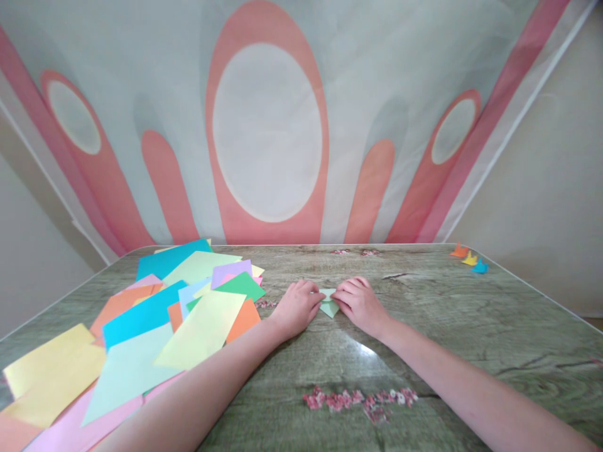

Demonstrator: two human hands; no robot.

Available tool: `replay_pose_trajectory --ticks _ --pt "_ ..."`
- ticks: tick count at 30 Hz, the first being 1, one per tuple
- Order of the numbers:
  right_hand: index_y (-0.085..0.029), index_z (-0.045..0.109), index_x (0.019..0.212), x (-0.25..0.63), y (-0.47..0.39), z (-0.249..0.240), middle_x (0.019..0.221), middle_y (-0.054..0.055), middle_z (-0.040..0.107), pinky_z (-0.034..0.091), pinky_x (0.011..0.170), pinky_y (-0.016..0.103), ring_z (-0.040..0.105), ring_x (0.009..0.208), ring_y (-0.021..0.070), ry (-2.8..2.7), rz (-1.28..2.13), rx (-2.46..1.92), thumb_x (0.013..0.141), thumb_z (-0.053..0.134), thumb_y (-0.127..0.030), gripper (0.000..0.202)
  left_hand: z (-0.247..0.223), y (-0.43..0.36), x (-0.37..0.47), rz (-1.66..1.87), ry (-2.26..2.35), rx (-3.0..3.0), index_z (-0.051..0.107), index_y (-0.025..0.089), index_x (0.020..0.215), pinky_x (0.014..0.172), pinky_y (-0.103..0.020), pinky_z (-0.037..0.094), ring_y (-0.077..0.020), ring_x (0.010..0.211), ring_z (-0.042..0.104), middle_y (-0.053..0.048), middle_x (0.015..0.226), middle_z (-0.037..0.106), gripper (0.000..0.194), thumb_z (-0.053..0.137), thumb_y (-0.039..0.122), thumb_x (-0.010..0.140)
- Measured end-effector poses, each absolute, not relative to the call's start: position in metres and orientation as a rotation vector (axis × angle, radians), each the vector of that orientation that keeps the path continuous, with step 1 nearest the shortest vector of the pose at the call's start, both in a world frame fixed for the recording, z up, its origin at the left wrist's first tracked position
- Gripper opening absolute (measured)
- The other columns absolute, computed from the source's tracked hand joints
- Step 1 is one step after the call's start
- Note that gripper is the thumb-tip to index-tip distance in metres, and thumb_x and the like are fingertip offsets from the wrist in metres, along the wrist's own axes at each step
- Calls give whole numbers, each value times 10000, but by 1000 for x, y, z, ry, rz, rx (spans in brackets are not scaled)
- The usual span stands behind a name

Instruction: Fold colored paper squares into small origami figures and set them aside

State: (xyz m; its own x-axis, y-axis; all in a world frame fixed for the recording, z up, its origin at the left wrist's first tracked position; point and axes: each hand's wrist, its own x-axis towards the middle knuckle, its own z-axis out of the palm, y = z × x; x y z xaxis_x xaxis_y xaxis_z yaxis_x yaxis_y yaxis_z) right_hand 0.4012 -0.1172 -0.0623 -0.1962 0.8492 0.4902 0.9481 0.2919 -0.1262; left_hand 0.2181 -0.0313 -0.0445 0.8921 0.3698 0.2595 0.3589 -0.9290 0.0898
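Observation:
A small folded piece of light green paper (330, 306) lies on the table between my two hands, its lower end narrowing to a point towards me. My left hand (298, 307) grips its left edge, fingers bent and drawn together. On the opposite edge, my right hand (360, 304) pinches the paper with curled fingers. Both hands rest low at the tabletop, and their fingertips cover the paper's upper corners.
Loose sheets of coloured paper (202, 333) overlap across the table's left side, partly behind my left forearm. Small folded paper figures in orange (458, 250), yellow (470, 258) and blue (480, 267) stand at the far right. A printed backdrop (268, 132) hangs behind the wood-patterned table (452, 314).

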Motion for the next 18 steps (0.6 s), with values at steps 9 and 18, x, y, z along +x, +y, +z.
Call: replay_pose_trajectory --ticks 9,18 --pt "-211 666 859 403 -120 -61 858 30 620 281 880 345 490 905 163 -2167 -384 -1594 850 538 -203 128 -36 -39 215 409 539 3098 580 214 1036 824 -341 360 -201 923 463 -59 961 525 278 394 370 901" --pt "-204 664 891 400 -122 -61 892 47 601 278 898 371 468 942 181 -2193 -399 -1616 861 515 -241 156 -33 -43 216 343 515 3208 564 194 1023 866 -351 337 -218 980 450 -66 984 528 318 394 427 890"
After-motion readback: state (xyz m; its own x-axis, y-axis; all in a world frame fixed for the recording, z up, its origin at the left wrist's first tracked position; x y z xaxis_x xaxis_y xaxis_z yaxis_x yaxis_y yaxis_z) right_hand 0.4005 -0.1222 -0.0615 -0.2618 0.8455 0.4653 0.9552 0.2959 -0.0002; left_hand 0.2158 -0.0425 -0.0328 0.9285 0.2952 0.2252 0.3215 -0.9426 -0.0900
